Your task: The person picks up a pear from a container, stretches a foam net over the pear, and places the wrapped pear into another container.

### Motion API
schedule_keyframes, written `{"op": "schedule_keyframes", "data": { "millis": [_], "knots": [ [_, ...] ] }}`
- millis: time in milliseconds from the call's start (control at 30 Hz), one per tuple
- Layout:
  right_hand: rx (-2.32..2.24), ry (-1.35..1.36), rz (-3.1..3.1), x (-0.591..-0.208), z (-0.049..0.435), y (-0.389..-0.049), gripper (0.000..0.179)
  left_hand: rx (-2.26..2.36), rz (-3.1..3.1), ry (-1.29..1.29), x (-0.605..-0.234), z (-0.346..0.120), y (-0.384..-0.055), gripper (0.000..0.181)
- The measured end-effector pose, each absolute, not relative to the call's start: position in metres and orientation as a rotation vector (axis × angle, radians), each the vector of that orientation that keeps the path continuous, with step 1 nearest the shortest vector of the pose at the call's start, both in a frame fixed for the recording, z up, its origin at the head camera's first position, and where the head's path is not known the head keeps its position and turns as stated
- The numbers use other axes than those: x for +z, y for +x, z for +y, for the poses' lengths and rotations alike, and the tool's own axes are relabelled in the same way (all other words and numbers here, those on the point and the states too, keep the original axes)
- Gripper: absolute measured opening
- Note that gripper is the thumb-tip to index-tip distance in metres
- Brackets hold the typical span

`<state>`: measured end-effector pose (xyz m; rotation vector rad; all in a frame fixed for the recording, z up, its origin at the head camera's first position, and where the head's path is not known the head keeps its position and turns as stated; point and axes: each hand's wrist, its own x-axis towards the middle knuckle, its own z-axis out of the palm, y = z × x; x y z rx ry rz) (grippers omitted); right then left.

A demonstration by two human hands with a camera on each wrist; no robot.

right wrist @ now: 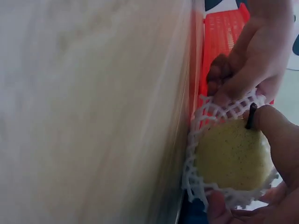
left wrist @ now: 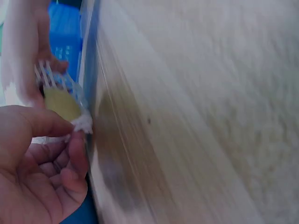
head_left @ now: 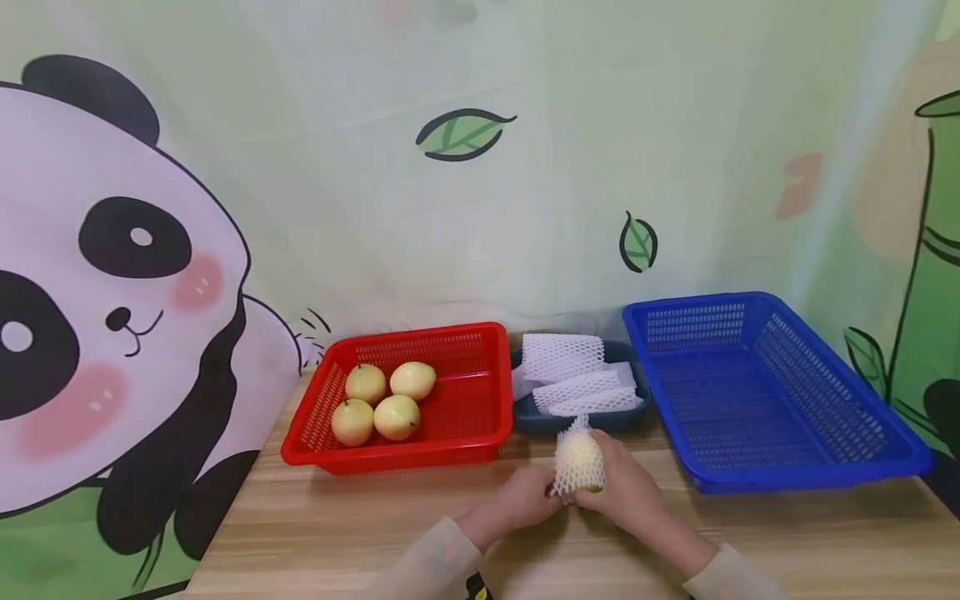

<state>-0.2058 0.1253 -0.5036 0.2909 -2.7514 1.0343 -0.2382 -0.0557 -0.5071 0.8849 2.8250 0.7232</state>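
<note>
A yellow pear [right wrist: 231, 156] with a dark stem sits inside a white foam net sleeve [head_left: 579, 454], above the table in front of the small dark tray. My right hand [head_left: 626, 487] holds the pear from the right side, thumb beside the stem in the right wrist view. From the left, my left hand [head_left: 527, 498] pinches the edge of the net between thumb and fingers, as the left wrist view shows. The stem end of the pear is uncovered; net wraps round its sides.
A red basket [head_left: 420, 455] at the left holds several pears [head_left: 397, 417]. Behind the hands, a dark blue-green tray [head_left: 540, 423] holds white foam nets [head_left: 585, 392]. A large blue basket [head_left: 750, 408] stands at the right. A printed cloth backdrop hangs behind the wooden table [head_left: 300, 542].
</note>
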Motion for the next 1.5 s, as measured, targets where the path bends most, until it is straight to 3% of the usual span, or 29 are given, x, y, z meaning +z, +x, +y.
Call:
{"op": "schedule_keyframes", "data": {
  "millis": [300, 533, 733, 933, 1100, 1300, 1400, 1500],
  "knots": [
    [1.055, 0.220, -2.746, -0.500, 0.129, -0.212, 0.085, 0.687, 2.775, 1.019, -0.496, -0.057, -0.231, 0.015],
    [1.045, 0.243, -2.797, -0.496, 0.132, -0.210, 0.081, 0.771, 2.623, 0.914, -0.493, -0.057, -0.233, 0.011],
    [1.070, 0.335, -2.895, -0.487, 0.138, -0.204, 0.092, 0.811, 2.535, 0.904, -0.492, -0.060, -0.236, 0.025],
    [1.150, 0.470, -2.938, -0.478, 0.148, -0.196, 0.098, 0.775, 2.598, 0.927, -0.492, -0.068, -0.239, 0.022],
    [1.147, 0.535, -2.926, -0.471, 0.156, -0.192, 0.082, 0.797, 2.640, 0.902, -0.489, -0.075, -0.240, 0.022],
    [1.112, 0.348, -2.947, -0.455, 0.155, -0.199, 0.049, 0.858, 2.687, 0.774, -0.463, -0.091, -0.234, 0.021],
    [1.088, 0.229, -2.985, -0.453, 0.151, -0.207, 0.058, 0.914, 2.711, 0.779, -0.449, -0.098, -0.229, 0.021],
    [1.051, 0.134, -3.065, -0.457, 0.146, -0.217, 0.084, 0.946, 2.747, 0.859, -0.443, -0.104, -0.224, 0.020]
  ]
}}
